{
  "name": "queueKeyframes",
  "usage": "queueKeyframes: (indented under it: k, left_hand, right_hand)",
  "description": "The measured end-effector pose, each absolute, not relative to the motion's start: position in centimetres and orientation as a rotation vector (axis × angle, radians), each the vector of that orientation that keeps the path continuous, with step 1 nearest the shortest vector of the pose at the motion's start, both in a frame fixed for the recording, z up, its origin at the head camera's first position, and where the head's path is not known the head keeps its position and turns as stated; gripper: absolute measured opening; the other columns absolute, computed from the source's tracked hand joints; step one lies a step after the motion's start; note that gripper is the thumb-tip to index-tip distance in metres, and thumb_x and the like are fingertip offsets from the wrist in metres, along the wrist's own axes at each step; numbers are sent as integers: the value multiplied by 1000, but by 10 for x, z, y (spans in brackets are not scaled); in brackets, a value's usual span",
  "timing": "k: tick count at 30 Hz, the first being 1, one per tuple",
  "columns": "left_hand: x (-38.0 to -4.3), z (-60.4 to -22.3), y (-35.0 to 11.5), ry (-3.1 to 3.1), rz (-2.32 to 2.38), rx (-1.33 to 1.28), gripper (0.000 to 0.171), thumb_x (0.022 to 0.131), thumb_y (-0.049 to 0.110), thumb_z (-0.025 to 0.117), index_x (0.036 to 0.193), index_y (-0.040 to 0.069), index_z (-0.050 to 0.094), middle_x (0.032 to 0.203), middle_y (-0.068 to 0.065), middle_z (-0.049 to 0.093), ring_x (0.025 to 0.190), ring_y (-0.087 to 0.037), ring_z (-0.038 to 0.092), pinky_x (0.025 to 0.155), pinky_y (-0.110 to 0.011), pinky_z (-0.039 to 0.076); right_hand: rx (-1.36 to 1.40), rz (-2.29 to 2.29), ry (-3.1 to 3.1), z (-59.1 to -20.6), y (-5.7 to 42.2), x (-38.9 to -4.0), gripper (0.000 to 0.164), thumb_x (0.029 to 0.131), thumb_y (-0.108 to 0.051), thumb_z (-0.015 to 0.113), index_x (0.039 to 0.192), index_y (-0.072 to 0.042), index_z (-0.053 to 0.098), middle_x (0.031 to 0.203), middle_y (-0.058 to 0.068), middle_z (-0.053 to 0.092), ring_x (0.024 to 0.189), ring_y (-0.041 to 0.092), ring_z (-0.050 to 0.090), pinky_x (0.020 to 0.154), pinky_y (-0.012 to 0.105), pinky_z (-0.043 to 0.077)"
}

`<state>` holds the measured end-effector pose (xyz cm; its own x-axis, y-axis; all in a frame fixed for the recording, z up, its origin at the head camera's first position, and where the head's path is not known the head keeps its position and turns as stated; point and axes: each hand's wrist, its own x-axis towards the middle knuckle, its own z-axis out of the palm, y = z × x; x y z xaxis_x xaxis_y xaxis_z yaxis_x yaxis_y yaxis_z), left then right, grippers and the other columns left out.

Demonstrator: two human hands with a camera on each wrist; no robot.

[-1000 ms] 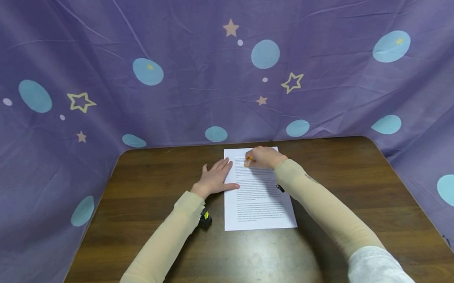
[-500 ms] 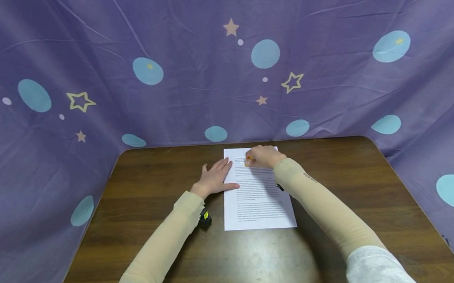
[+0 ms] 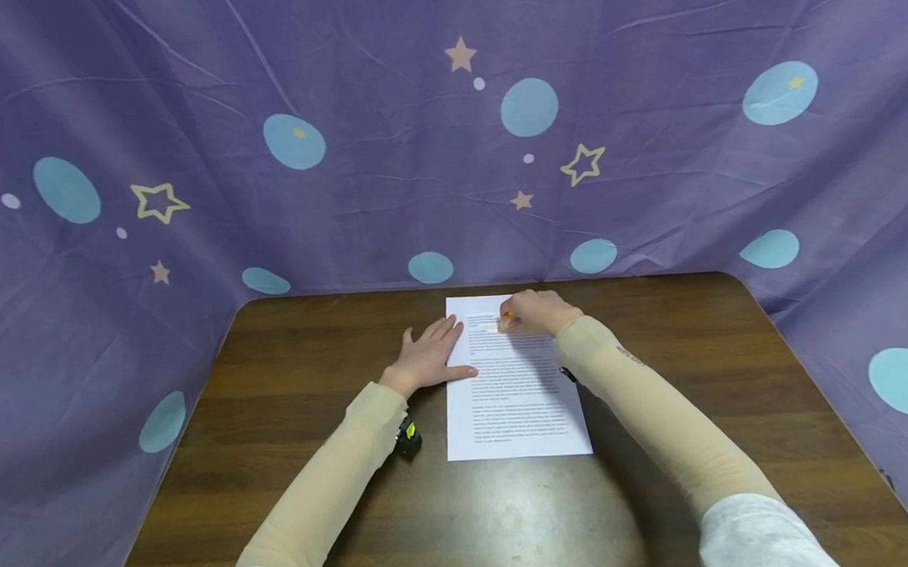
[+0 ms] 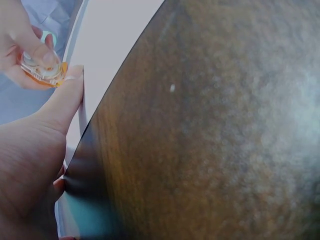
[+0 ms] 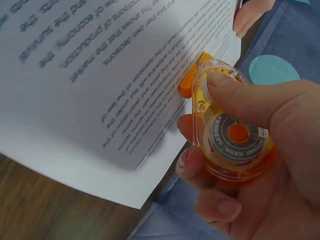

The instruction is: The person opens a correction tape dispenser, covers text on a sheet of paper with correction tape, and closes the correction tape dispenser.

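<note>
A sheet of printed paper [image 3: 521, 402] lies upright to me near the table's far edge. My left hand [image 3: 425, 360] rests flat on its left margin, fingers spread and thumb out over the text. Near the top lines of print, my right hand [image 3: 539, 312] holds a correction tape dispenser [image 5: 232, 142] between thumb and fingers. The dispenser is clear plastic with orange and yellow parts and a dark round label. Its orange tip [image 5: 202, 58] is right at the printed lines in the right wrist view. The right hand hides part of the paper's top right corner.
The brown wooden table [image 3: 313, 347] runs out on both sides of the sheet. A purple curtain [image 3: 374, 136] with stars and blue ovals hangs right behind the table and along both sides. A black wrist camera [image 3: 408, 438] sits under the left wrist.
My right hand has slid a little to the right along the top lines with the correction tape dispenser. The left hand stays in place on the sheet.
</note>
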<state>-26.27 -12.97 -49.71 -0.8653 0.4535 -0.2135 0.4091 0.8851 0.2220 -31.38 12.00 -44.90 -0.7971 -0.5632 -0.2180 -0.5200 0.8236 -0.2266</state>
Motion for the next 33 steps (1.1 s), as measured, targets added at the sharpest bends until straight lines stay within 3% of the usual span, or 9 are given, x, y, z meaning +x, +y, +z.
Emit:
queueKeyframes:
  k: [12, 22, 30, 33]
  left_hand:
    - [-261, -496, -129, 2786, 249, 649, 99, 94, 69, 62, 167, 13, 25, 175, -8, 15, 160, -28, 15, 118, -74, 12]
    - [-262, -497, -129, 2791, 254, 641, 100, 94, 68, 63, 167, 13, 24, 175, -8, 15, 160, -28, 15, 118, -74, 11]
    - [-261, -498, -129, 2792, 250, 649, 100, 94, 70, 60, 168, 14, 22, 175, -7, 14, 160, -28, 14, 119, -74, 11]
    - [-261, -497, -129, 2794, 258, 655, 100, 94, 70, 61, 168, 14, 23, 175, -8, 14, 160, -28, 15, 118, -74, 11]
  right_hand:
    - [-801, -227, 2743, -449, 135, -311, 15, 102, -29, 71, 109, -17, 77, 112, 0, 75, 98, 21, 68, 87, 49, 55]
    - [-751, -170, 2747, -453, 146, -312, 29, 101, -30, 71, 126, -15, 75, 127, 5, 73, 111, 27, 69, 92, 51, 56]
    - [-759, -197, 2758, -452, 156, -311, 17, 101, -31, 72, 111, -17, 77, 113, 1, 75, 98, 22, 69, 84, 50, 57]
    - [-762, -207, 2764, -451, 159, -310, 18, 101, -30, 72, 112, -17, 77, 115, 2, 75, 100, 22, 70, 86, 51, 57]
